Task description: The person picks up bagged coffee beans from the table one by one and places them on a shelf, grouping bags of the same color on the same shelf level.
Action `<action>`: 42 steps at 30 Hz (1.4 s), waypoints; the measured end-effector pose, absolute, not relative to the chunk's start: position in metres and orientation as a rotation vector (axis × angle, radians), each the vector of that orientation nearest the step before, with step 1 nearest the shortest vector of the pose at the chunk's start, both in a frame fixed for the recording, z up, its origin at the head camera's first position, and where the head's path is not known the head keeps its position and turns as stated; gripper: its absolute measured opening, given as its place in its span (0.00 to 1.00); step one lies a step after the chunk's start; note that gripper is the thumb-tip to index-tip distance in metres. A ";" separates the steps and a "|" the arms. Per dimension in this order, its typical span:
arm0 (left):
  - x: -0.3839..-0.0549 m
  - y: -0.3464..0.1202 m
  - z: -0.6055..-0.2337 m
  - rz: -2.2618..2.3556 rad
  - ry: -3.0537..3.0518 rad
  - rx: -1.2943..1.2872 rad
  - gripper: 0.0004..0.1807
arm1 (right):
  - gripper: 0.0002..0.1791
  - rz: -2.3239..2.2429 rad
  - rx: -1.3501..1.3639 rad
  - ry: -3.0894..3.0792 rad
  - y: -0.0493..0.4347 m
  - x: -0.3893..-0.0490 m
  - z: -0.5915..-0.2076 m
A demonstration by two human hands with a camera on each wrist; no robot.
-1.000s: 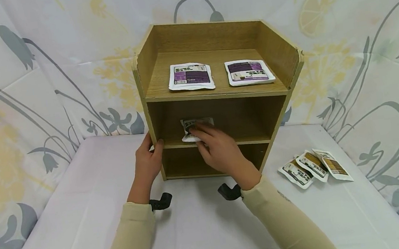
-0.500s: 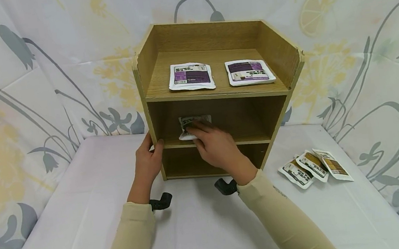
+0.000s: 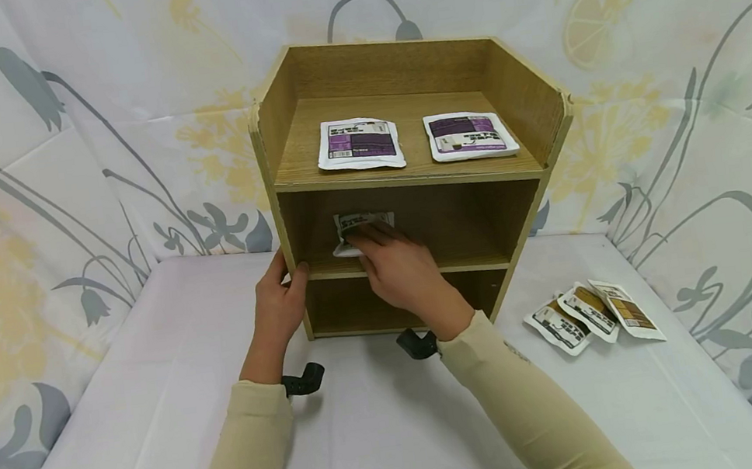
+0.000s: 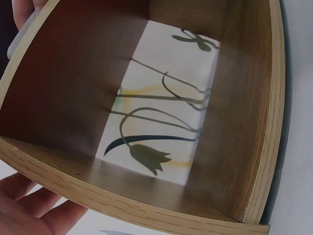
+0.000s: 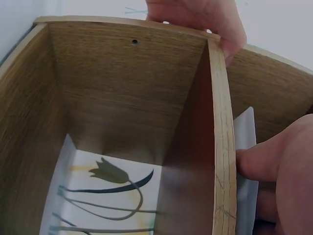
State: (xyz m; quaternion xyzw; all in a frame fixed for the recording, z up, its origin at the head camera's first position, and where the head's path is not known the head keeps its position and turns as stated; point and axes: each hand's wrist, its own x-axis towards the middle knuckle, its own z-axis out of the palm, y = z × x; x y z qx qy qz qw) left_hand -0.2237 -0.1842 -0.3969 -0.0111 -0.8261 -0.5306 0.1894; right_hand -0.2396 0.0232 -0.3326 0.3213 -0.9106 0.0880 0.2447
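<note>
A wooden shelf unit (image 3: 412, 180) stands on the white-covered table. My left hand (image 3: 280, 299) grips its left side panel, thumb at the front edge and fingers along the outside; fingertips show past the panel in the left wrist view. On the middle shelf, toward the left, my right hand (image 3: 410, 271) holds a small white food pouch (image 3: 347, 250) with dark print. In the right wrist view the thumb (image 5: 252, 164) presses on the pouch (image 5: 245, 128), just over the shelf board. The hand covers much of the pouch, and the far fingers are partly hidden.
Two purple-and-white pouches, a left one (image 3: 361, 144) and a right one (image 3: 471, 135), lie on the top shelf. Three brown-and-white pouches (image 3: 590, 311) overlap on the table at the right. A floral cloth (image 3: 145, 130) hangs behind the unit.
My right hand has moved slightly left and deeper into the middle shelf, with the pouch shifting the same way. The left hand and the other pouches have stayed put.
</note>
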 end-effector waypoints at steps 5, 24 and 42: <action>-0.224 -0.183 -0.397 -1.492 -2.309 -0.047 0.30 | 0.18 0.223 0.861 -2.475 0.021 -0.242 -0.333; -0.223 -0.183 -0.396 -1.498 -2.311 -0.042 0.29 | 0.22 0.255 0.889 -2.500 0.014 -0.252 -0.339; -0.223 -0.184 -0.397 -1.490 -2.317 -0.041 0.29 | 0.23 0.409 0.944 -2.463 0.025 -0.245 -0.338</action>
